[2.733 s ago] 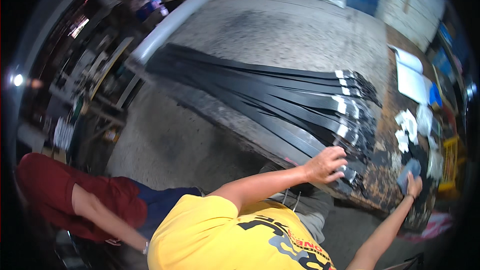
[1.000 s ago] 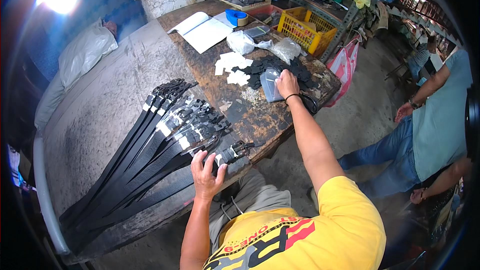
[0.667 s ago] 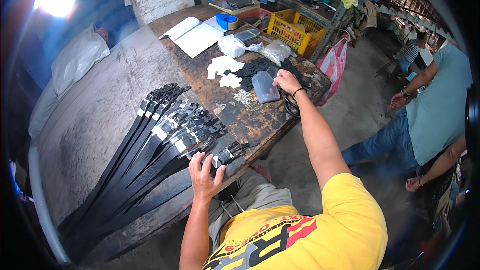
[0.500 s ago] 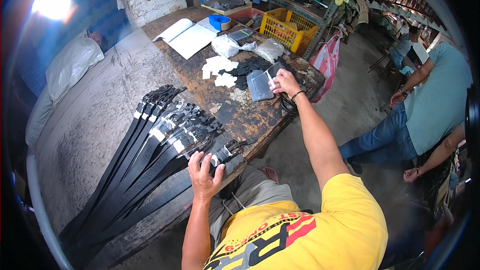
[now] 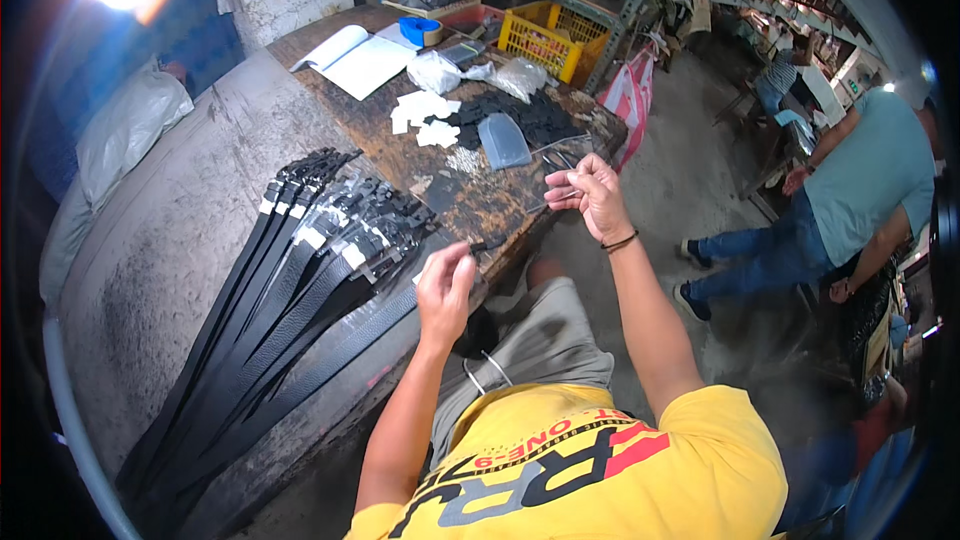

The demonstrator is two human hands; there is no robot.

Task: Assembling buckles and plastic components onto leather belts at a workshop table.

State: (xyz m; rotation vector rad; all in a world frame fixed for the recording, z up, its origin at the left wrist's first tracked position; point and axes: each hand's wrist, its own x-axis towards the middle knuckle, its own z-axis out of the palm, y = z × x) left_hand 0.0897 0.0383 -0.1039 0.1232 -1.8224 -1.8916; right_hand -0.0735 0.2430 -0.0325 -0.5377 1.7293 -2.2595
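Several black belts (image 5: 270,310) lie fanned out on the table, their buckle ends bunched together with white tags and clear plastic on them. At the near side, my left hand (image 5: 445,290) is closed over the buckle end of one separate black belt (image 5: 370,345); the buckle is hidden under it. My right hand (image 5: 592,200) is raised by the table edge, thumb and fingers pinching a thin clear plastic sleeve (image 5: 548,165), hard to see. Beyond it lies a stack of clear plastic sleeves (image 5: 504,142), beside black pieces (image 5: 530,112) and white cards (image 5: 425,115).
An open notebook (image 5: 365,65), a blue tape roll (image 5: 420,32), clear plastic bags (image 5: 435,72) and a yellow crate (image 5: 550,38) are toward the back. A pink-and-white bag (image 5: 630,105) hangs at the table's right. Another person (image 5: 865,180) stands at the right.
My right hand has drawn back from the sleeve stack toward me, carrying a clear sleeve. My left hand has moved right and closed over the near belt's buckle end.
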